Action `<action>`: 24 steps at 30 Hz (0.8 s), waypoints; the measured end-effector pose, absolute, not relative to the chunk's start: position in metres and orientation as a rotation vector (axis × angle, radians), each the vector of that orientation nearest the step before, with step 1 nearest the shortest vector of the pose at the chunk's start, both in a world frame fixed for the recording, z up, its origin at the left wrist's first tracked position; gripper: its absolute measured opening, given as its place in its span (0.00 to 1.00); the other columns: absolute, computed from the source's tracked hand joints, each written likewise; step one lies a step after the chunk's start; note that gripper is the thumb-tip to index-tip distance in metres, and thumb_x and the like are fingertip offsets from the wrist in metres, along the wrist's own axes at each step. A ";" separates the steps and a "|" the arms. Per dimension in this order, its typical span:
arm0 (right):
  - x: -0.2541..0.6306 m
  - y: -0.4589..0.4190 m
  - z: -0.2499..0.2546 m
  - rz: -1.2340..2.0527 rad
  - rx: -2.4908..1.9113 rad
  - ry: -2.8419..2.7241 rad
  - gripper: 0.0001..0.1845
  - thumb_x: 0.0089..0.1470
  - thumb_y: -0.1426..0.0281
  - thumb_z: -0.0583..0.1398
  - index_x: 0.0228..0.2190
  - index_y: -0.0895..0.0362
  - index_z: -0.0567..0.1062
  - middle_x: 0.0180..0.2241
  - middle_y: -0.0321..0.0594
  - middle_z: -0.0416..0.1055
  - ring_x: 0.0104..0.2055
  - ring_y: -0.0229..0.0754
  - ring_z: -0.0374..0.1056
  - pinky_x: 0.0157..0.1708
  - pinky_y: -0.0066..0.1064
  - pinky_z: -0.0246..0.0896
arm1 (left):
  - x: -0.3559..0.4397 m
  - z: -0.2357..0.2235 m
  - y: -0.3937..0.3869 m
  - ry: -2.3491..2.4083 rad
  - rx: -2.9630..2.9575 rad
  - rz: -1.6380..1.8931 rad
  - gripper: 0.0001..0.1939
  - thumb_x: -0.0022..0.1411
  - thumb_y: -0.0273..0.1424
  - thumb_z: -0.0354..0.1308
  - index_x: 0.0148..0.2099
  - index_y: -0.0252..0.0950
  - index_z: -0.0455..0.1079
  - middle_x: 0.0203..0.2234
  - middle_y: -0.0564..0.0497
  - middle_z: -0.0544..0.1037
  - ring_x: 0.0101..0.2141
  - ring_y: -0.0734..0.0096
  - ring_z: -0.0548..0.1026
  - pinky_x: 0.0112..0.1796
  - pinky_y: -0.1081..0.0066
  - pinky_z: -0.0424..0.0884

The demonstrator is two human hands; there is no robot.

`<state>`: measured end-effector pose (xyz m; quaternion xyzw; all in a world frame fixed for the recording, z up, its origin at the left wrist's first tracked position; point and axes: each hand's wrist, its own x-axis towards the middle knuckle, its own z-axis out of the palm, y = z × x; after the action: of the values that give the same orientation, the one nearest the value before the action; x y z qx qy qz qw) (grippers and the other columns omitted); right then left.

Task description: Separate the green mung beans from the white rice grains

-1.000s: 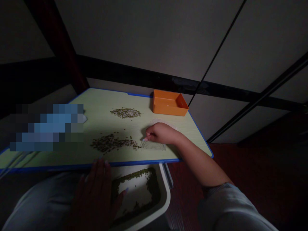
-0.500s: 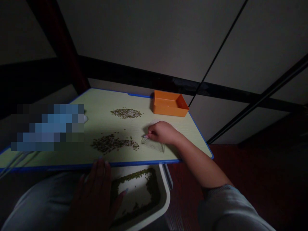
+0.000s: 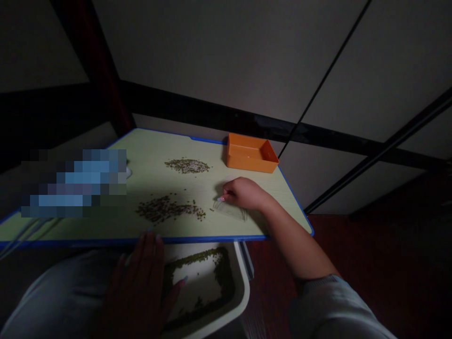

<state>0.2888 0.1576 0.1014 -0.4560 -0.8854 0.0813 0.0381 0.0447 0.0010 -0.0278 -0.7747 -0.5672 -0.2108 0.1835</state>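
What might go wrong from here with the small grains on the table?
The near pile of grains lies close to the table's front edge, so a sweep could spill some. These might fall into the white container below and mix with its green contents. The clear protractor-like piece in the right hand might scatter others.

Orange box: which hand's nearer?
Right. The right hand is just on the near side of the orange box; the left hand is farther away, down and left, by the table's near edge.

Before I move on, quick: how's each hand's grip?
Left hand: open, nothing visibly held, palm hidden.
Right hand: closed, pinching the protractor.
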 end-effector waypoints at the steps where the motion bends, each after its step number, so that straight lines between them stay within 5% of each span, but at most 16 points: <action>1: 0.288 0.157 0.101 0.268 -1.394 -2.736 0.12 0.55 0.63 0.58 0.28 0.58 0.77 0.23 0.36 0.69 0.24 0.33 0.53 0.26 0.28 0.38 | 0.045 -0.028 0.001 -1.592 -2.178 -0.600 0.41 0.58 0.47 0.42 0.66 0.26 0.39 0.63 0.29 0.54 0.63 0.45 0.54 0.55 0.43 0.58; 24: 0.288 0.158 0.097 0.324 -1.290 -2.732 0.11 0.56 0.66 0.59 0.26 0.58 0.76 0.20 0.32 0.63 0.24 0.31 0.50 0.27 0.27 0.38 | 0.044 -0.030 0.003 -1.544 -2.160 -0.631 0.42 0.57 0.47 0.42 0.65 0.23 0.42 0.63 0.28 0.55 0.63 0.44 0.55 0.54 0.43 0.60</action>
<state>0.2880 0.1582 0.0972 -0.4241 -0.8979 0.1064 0.0514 0.0442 0.0031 -0.0300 -0.7747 -0.5539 -0.2262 0.2045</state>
